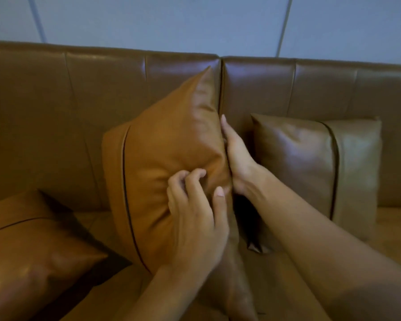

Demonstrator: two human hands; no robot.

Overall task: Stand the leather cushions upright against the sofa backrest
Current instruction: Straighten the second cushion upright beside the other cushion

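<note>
A tan leather cushion (pixel 169 140) with a dark piped seam is held up, tilted on one corner, in front of the brown sofa backrest (pixel 102 89). My left hand (pixel 195 212) grips its front face near the right edge, fingers digging into the leather. Along that same edge, my right hand (pixel 236 156) holds the cushion from the right side. A darker brown cushion (pixel 310 163) stands upright against the backrest on the right. Another tan cushion (pixel 33 246) lies flat on the seat at the lower left.
The sofa seat (pixel 391 228) runs along the bottom of the view. A pale blue-grey wall (pixel 195 22) with thin seams rises behind the backrest. A vertical gap splits the backrest at its middle.
</note>
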